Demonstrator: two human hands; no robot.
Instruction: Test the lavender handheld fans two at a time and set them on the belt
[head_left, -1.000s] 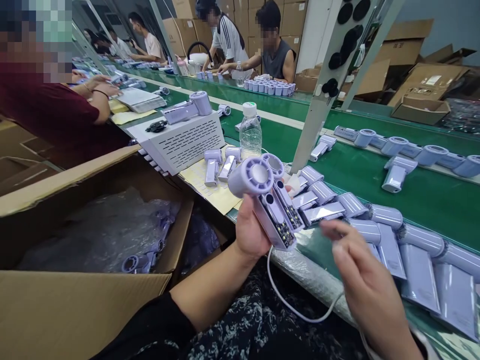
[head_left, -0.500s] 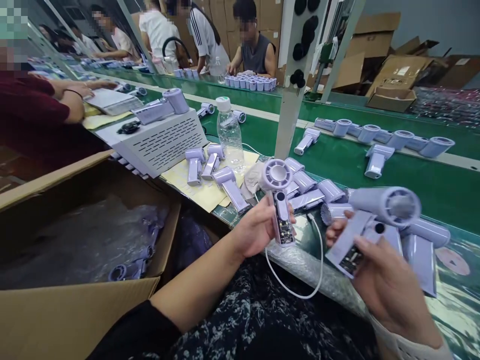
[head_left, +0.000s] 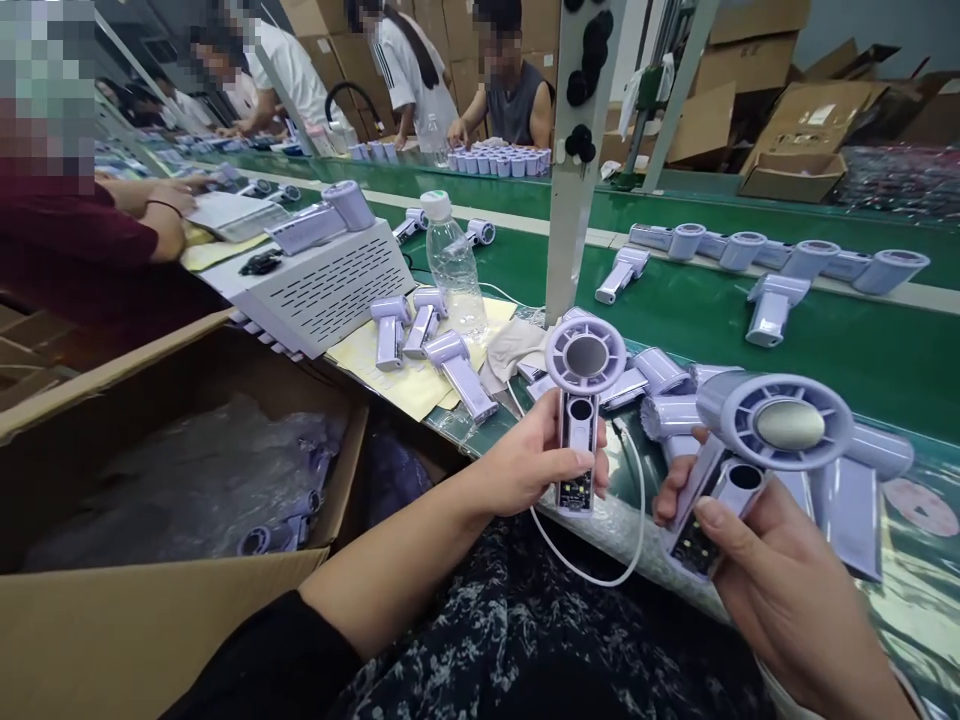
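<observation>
My left hand [head_left: 536,455] is closed round the handle of a lilac handheld fan [head_left: 586,357], held upright with its round head on top. Part of the handle's circuit board shows below the thumb. In my right hand [head_left: 772,545] is a second lilac handheld fan [head_left: 787,422], its head turned towards me and its handle tilted, with circuit board bared too. Several more lilac fans [head_left: 664,415] lie on the bench between and behind my hands. A white cable [head_left: 637,500] loops down over the bench edge near my left hand.
A cardboard box [head_left: 172,590] with plastic film and fan parts stands at my left. Beyond the bench are a vented metal case [head_left: 330,290], a plastic bottle [head_left: 456,265] and a metal post [head_left: 568,220]. More fans lie on the green conveyor [head_left: 690,320]. Co-workers sit and stand behind.
My left hand has moved slightly right and its thumb now lies across the fan's handle. The right-hand fan has turned so its head and handle front face me more.
</observation>
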